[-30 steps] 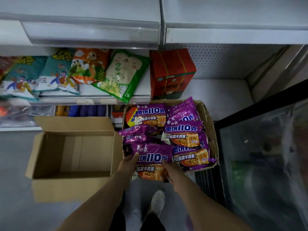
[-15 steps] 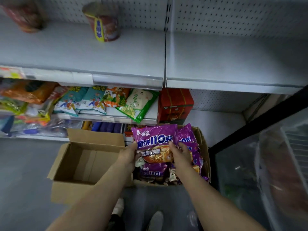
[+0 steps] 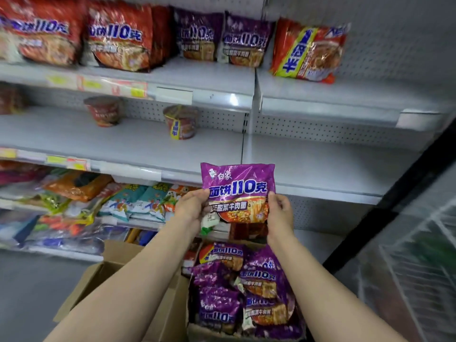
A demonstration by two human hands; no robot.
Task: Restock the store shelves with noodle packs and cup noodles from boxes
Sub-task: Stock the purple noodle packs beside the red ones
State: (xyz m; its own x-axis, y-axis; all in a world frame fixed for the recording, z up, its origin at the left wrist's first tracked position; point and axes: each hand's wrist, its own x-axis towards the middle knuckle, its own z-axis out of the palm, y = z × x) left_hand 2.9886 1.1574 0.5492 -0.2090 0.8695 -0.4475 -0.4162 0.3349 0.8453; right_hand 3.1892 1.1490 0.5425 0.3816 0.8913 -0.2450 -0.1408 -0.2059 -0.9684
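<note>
I hold a purple noodle pack [image 3: 237, 191] upright in front of the shelves. My left hand [image 3: 191, 211] grips its left edge and my right hand [image 3: 280, 214] grips its right edge. Below my arms stands a cardboard box [image 3: 246, 334] filled with several more purple packs [image 3: 259, 282]. On the top shelf [image 3: 204, 80] lean red packs [image 3: 116, 38], two purple packs [image 3: 222, 38] and a red-and-yellow pack [image 3: 308, 50]. Two cup noodles [image 3: 181, 122] [image 3: 103, 111] stand on the middle shelf [image 3: 148, 146].
A second cardboard box [image 3: 108, 272] sits on the floor to the left of the full one. Snack bags [image 3: 138, 201] crowd the lower left shelf. A dark-framed glass case [image 3: 407, 243] stands at the right. The right shelf bay [image 3: 320, 164] holds nothing at middle height.
I have lifted the purple pack out of the box to chest height with both hands. My view has tilted upward, bringing the upper shelves with noodle packs into sight.
</note>
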